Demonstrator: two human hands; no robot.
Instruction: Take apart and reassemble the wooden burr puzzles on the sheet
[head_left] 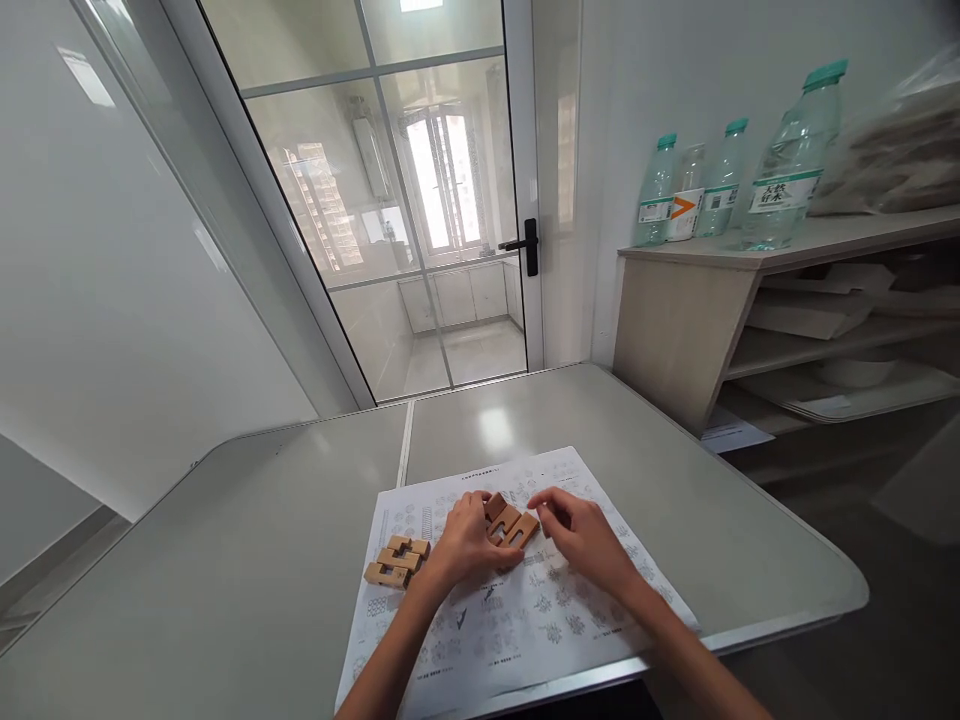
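Several slotted reddish-brown wooden puzzle pieces lie side by side on a printed paper sheet. My left hand is closed around their left side, thumb at the near edge and fingers at the far edge, hiding part of them. Just right of these pieces is my right hand, its fingers loosely curled and thumb and index slightly apart, with nothing visible between them. Left of my left hand, a group of lighter notched wooden puzzle pieces rests on the sheet.
The sheet lies on a grey table with rounded corners and a seam. To the right, a wooden shelf unit carries water bottles, a carton and a plastic-wrapped bundle. Beyond the table stands a glass door.
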